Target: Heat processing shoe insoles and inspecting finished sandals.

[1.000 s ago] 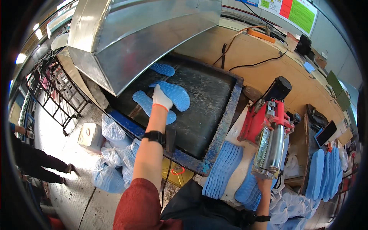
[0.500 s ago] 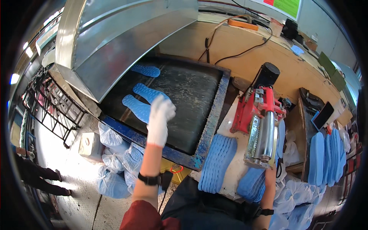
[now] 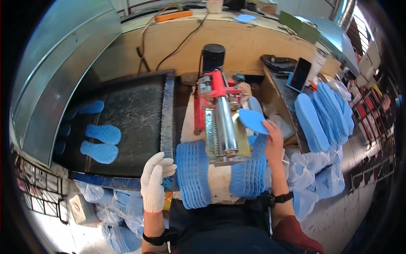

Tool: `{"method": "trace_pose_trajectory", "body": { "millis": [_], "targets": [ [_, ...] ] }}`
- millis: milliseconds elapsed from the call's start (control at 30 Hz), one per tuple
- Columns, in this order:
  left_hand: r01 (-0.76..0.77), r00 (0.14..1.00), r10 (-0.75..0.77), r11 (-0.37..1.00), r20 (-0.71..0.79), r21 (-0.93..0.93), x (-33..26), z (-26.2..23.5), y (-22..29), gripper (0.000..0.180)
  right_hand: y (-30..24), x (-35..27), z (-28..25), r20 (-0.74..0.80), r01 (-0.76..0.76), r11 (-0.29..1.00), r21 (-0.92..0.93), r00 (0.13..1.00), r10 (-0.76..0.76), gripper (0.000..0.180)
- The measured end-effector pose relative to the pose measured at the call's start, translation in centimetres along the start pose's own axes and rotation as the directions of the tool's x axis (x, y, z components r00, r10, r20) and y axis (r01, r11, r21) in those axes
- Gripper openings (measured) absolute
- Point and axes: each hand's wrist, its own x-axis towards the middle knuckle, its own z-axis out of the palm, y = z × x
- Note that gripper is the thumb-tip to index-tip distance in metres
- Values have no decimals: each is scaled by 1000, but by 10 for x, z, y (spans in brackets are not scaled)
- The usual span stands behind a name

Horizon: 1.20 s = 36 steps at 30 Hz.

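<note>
**Blue insole pinched at the roller machine**

The blue insole sits just above the right hand, pinched at its near edge between thumb and fingertips, with the rest reaching out toward the steel roller to that hand's left. It looks thin, light and floppy, foam by the look of it, so a grip close to the edge or at the narrow waist should hold it without creasing; no weight to fight. The right forearm rises straight from below, wrist bent slightly inward. The left hand, in a white glove, holds nothing, fingers loosely curled, hovering at the dark tray's blue rim, with a fanned stack of insoles just to its right. Further insoles lie on the tray beyond it.
</note>
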Motion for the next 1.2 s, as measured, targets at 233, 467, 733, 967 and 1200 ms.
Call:
{"method": "trace_pose_trajectory", "body": {
  "millis": [233,467,733,967,1200],
  "targets": [
    [-52,992,65,991,107,-121,13,36,-3,56,-28,7,-4,96,-6,1000,0,995,6,51],
    [-139,950,214,942,226,-306,45,97,16,63,-15,-14,-6,108,-71,997,26,992,67,53],
    [-399,903,344,894,259,204,101,123,-29,58,5,-61,-4,97,-422,876,234,907,411,39],
    [182,975,-168,979,145,-90,105,111,-9,56,-6,-75,10,279,-577,730,366,816,506,30],
    [84,883,-141,986,448,146,80,64,-55,62,-10,-111,56,748,-689,701,181,560,357,26]
  ]
}}
